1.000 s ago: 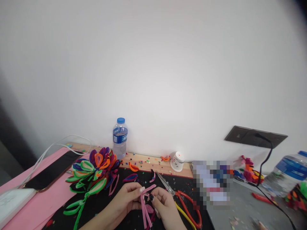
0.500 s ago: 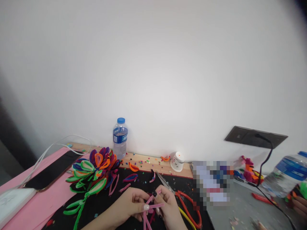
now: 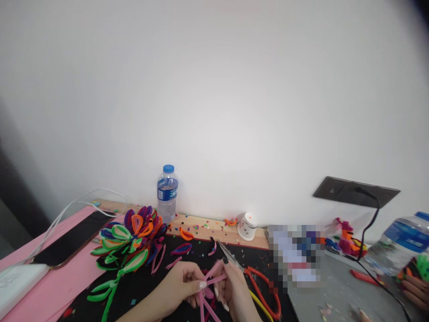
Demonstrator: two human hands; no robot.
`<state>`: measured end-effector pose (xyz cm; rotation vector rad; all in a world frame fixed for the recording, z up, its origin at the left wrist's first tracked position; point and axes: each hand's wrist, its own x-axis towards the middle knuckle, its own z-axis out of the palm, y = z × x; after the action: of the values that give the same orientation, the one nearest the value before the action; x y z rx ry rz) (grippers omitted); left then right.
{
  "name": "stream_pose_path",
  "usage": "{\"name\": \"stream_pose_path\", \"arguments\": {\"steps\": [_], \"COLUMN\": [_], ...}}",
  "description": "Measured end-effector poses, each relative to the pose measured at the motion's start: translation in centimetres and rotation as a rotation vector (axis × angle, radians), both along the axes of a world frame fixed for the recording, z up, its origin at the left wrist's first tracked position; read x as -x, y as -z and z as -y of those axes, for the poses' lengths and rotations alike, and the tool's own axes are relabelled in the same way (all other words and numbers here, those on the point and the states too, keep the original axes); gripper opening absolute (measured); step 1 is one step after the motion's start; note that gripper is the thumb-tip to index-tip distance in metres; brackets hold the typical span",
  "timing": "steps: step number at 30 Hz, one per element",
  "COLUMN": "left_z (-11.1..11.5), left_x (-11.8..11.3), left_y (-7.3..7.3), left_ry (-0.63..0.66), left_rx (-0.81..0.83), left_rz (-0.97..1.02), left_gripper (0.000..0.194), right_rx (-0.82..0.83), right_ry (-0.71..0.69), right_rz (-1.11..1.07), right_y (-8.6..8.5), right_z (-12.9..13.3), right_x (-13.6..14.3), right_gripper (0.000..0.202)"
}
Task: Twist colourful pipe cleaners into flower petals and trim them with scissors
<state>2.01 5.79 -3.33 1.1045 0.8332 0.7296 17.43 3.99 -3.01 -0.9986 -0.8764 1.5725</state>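
Pinching the pink fuzzy strips (image 3: pixel 201 306) where they cross, your left hand (image 3: pixel 181 286) has its thumb on top, so in the head view the strips sit right at those fingertips, between your two hands. From that pinch they fan out like spokes: two slant up and to the right, toward your right hand (image 3: pixel 236 288), while others run down, their long axes pointing roughly back at you. Your right hand is the nearer one to the upper ends, its fingers bent around that side; I cannot tell whether they grip the ends or merely touch them. The scissors (image 3: pixel 248 271) lie just beside your right hand, and the multicoloured flower (image 3: pixel 120 232) lies off to your left.
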Motion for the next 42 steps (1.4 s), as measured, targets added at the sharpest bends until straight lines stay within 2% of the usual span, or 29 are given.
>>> {"name": "stream_pose_path", "arguments": {"steps": [2, 7, 11, 14, 17, 19, 22, 26, 32, 37, 42], "left_z": [-0.1, -0.4, -0.6, -0.9, -1.2, -1.2, -1.1, -1.0, -1.2, -0.9, -0.6], "left_x": [0.0, 0.0, 0.2, 0.5, 0.8, 0.9, 0.8, 0.8, 0.8, 0.4, 0.4], "left_y": [0.1, -0.1, -0.5, -0.6, -0.9, -1.1, -1.3, -1.1, -0.3, -0.6, -0.8], "left_ry": [-0.007, -0.047, -0.098, -0.226, -0.37, -0.405, -0.388, -0.356, -0.295, -0.258, -0.223], "left_rx": [-0.015, -0.022, -0.02, -0.011, 0.003, -0.003, -0.022, -0.038, -0.118, -0.175, -0.243], "left_rz": [0.005, -0.005, -0.008, 0.017, 0.023, 0.015, 0.005, -0.019, -0.068, -0.122, -0.184], "left_gripper": [0.028, 0.031, 0.033, 0.031, 0.031, 0.031, 0.03, 0.029, 0.026, 0.023, 0.023], "right_rx": [0.009, -0.044, -0.063, -0.054, -0.061, -0.077, -0.093, -0.123, -0.244, -0.357, -0.418], "right_ry": [0.003, -0.104, -0.067, -0.058, -0.113, -0.16, -0.174, -0.112, 0.087, 0.187, 0.28], "right_rz": [0.005, 0.088, 0.125, 0.143, 0.224, 0.326, 0.441, 0.474, 0.565, 0.719, 0.774], "right_y": [-0.1, 0.3, 1.0, 0.9, 0.5, 0.3, 0.3, 0.4, -0.3, -0.4, -0.1], "right_z": [-0.1, -0.3, -0.3, -0.4, -0.2, 0.0, 0.3, 0.4, 0.7, 1.1, 1.2], "right_x": [0.1, -0.1, -0.3, -0.3, 0.0, 0.3, 0.7, 0.6, 0.1, 0.0, -0.1], "right_gripper": [0.044, 0.036, 0.034, 0.036, 0.035, 0.032, 0.026, 0.026, 0.032, 0.031, 0.028]}}
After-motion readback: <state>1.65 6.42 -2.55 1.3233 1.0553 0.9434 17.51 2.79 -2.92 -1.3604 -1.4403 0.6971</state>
